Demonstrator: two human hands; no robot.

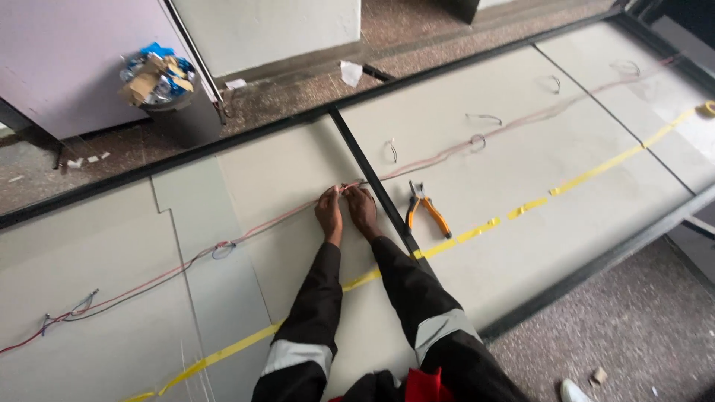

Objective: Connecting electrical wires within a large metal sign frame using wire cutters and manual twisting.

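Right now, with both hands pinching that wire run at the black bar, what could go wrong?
1. The left hand and right hand grip the thin wire bundle close together; a hard pull could kink it.
2. The orange-handled pliers lie just beside the right hand; a sideways move might knock them.

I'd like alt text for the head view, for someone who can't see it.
Two hands, left and right, pinch a long wire bundle lying across pale floor panels. Orange-handled pliers lie right of them, near a yellow tape line.
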